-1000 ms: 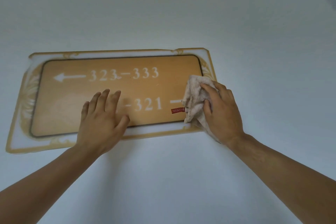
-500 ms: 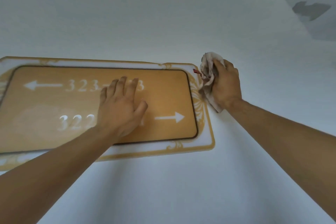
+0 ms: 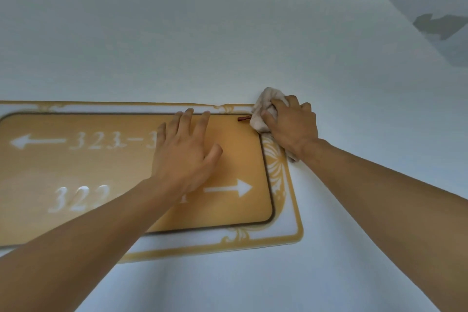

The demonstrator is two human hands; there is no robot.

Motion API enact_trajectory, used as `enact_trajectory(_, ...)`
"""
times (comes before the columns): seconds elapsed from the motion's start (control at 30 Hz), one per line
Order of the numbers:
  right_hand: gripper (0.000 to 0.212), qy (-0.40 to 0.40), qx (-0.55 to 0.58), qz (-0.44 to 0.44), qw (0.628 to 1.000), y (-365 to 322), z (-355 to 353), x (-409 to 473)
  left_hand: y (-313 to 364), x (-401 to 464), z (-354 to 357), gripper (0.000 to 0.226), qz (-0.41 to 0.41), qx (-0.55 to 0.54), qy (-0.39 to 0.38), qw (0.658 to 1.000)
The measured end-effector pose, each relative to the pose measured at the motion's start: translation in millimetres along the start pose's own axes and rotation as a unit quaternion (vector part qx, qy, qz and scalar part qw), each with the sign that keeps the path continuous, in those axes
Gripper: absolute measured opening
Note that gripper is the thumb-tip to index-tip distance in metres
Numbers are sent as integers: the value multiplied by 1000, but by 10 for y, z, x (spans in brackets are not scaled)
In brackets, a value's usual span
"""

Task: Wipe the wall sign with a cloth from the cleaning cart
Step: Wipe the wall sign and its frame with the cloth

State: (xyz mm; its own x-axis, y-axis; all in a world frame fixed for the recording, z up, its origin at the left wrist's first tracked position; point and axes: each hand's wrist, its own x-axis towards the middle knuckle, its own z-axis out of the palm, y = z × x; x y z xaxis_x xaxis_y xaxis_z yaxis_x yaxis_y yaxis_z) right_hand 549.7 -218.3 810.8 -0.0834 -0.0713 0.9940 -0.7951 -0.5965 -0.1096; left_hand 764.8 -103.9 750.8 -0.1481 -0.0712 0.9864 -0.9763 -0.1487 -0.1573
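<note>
The wall sign [image 3: 235, 154] is a gold plate with white room numbers and arrows, set in a white border with gold ornaments. It fills the lower left of the head view. My left hand [image 3: 184, 154] lies flat on the sign's upper middle, fingers spread, covering part of the numbers. My right hand [image 3: 291, 124] presses a bunched cream cloth [image 3: 260, 111] with a small red tag against the sign's top right corner.
Plain white wall [image 3: 228, 33] surrounds the sign on all sides. A wall corner runs down the upper right, with a grey patch [image 3: 438, 25] on the surface beyond it.
My right hand has carried the cloth from the sign's lower right up past its right edge to the top right corner. My left hand slid right along the plate. The view shifted right.
</note>
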Motion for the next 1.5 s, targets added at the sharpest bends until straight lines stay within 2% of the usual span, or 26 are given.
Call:
enact_trajectory(0.3,46,2,34,-8,999,34,39,-379,199,-102,190,73,10,-8,1,1000)
enact_trajectory(0.5,49,-10,4,-5,1000,87,18,-929,476,-187,189,72,18,-42,3,999)
enact_trajectory(0.67,50,-38,-74,-7,996,108,-14,-1606,686,-308,156,73,25,-56,-7,998)
enact_trajectory(0.77,48,-25,-67,-43,997,117,-107,-2051,758,-348,112,70,24,-65,-11,998)
enact_trajectory(0.87,52,-75,-34,6,997,119,-101,-2382,837,-361,68,70,23,-74,-15,997)
enact_trajectory(0.97,57,-87,-22,20,996,113,-79,-2590,913,-433,33,71,36,-67,-24,997)
enact_trajectory(1.17,53,-76,16,17,997,143,-52,-2465,828,-622,54,71,81,-25,-61,995)
enact_trajectory(1.33,50,-41,37,11,998,124,34,-2156,575,-625,47,70,54,-17,-59,997)
enact_trajectory(1.5,46,-13,46,48,998,112,65,-2070,296,-670,18,71,30,-6,-56,998)
